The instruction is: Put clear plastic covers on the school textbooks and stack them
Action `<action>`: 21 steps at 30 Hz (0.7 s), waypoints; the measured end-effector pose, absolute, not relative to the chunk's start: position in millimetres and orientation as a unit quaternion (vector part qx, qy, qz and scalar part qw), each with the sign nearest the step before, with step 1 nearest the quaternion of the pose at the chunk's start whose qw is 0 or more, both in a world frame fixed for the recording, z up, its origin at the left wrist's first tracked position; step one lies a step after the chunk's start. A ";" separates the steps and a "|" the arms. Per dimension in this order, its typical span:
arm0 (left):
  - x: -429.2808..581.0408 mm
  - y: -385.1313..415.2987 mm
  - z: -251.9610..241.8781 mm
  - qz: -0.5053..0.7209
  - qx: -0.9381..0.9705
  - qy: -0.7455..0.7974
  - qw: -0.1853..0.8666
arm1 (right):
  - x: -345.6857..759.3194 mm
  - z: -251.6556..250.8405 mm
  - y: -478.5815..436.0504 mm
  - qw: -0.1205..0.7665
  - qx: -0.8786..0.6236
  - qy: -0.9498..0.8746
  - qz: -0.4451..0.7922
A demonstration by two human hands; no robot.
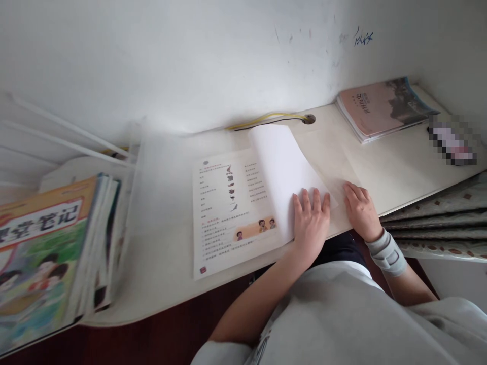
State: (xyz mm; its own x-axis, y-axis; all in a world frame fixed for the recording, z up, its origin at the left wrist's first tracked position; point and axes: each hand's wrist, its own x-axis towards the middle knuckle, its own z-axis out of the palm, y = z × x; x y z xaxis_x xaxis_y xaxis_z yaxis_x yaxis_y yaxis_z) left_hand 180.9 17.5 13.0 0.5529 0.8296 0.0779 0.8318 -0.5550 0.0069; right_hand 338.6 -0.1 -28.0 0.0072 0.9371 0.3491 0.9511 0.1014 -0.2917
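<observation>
Head view, and we look down on a pale bench (163, 243) running along a white wall (182, 61); its front edge curves at the left, with a dark reddish floor (160, 332) showing below. On the middle of that bench lies a printed page (232, 213), lines of text and small pictures facing up; from its right side a blank white leaf (279, 167) curls up and over. The left hand (312, 215) is palm down on that leaf, fingers spread wide, its grip open and closed round nothing; the right hand (359, 205) sits just beside it at the bench's front edge, fingers loosely bent, a grey wristband (388, 253) behind it; whether that grip has hold of anything, I cannot tell.

Round the room now: a yellow cable (266, 117) runs along the wall's foot to a round hole (310, 119) in the bench; blue scribbles (364, 38) mark the wall above; pink-covered books (376, 109) are stacked in the far right corner, with a pixelated item (454, 142) near them; a patterned curtain (437, 220) hangs in folds below; over at the left, a bright-covered pile of books (41, 263) stands by a blurred white rack (72, 134).
</observation>
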 end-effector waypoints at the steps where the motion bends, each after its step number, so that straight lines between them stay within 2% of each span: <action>1: 182.2 19.8 13.0 -0.033 -0.882 -0.469 0.019 | 339.5 -28.3 0.0 0.240 -0.665 -0.707 -0.013; 14: 195.6 22.5 3.6 -0.047 -0.921 -0.387 0.011 | 340.3 -17.5 -3.5 0.346 -0.665 -0.661 0.043; 21: 187.0 17.2 6.6 -0.133 -0.922 -0.360 0.048 | 345.6 -12.3 -8.8 0.429 -0.652 -0.612 0.124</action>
State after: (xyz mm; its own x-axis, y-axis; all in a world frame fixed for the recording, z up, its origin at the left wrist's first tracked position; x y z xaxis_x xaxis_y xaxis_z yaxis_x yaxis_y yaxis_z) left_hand 187.0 17.2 6.6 0.7046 0.6518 0.2805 0.6774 -0.7356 0.0076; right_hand 345.6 -8.8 -12.3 0.2188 0.9057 0.3630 0.6922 0.1182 -0.7120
